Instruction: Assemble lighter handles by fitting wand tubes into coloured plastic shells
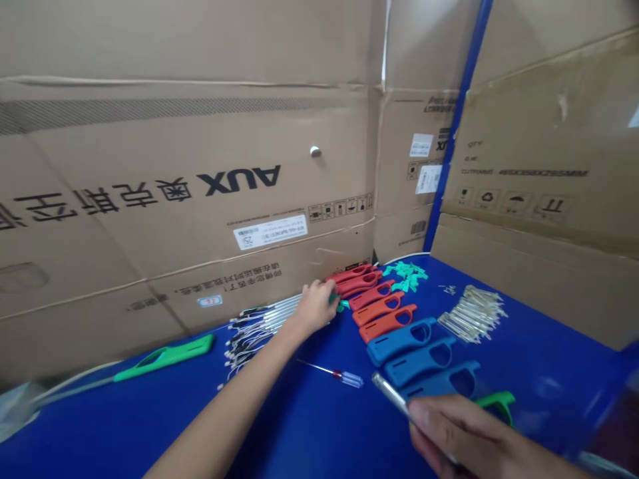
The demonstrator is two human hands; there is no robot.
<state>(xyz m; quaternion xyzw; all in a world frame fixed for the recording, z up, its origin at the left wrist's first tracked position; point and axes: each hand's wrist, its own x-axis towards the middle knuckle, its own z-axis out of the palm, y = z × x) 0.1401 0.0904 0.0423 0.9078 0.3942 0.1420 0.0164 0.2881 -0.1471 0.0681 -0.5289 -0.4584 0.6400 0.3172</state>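
Snugly, metal tube (391,398) within right fingers (439,422)

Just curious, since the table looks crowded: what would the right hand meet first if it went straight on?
The right hand, following the metal tube it holds, would probably meet the left hand first, though depth is unclear.

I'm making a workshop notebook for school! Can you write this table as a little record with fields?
Left hand: touching a small green plastic piece
Right hand: holding a metal tube
Handles: red plastic handles and blue plastic handles, in a row
Nearby: a bundle of wires, a screwdriver
Also there: a green-handled lighter, loose green plastic pieces, a pile of small metal parts
Surface: a blue table
Behind: cardboard sheets printed AUX
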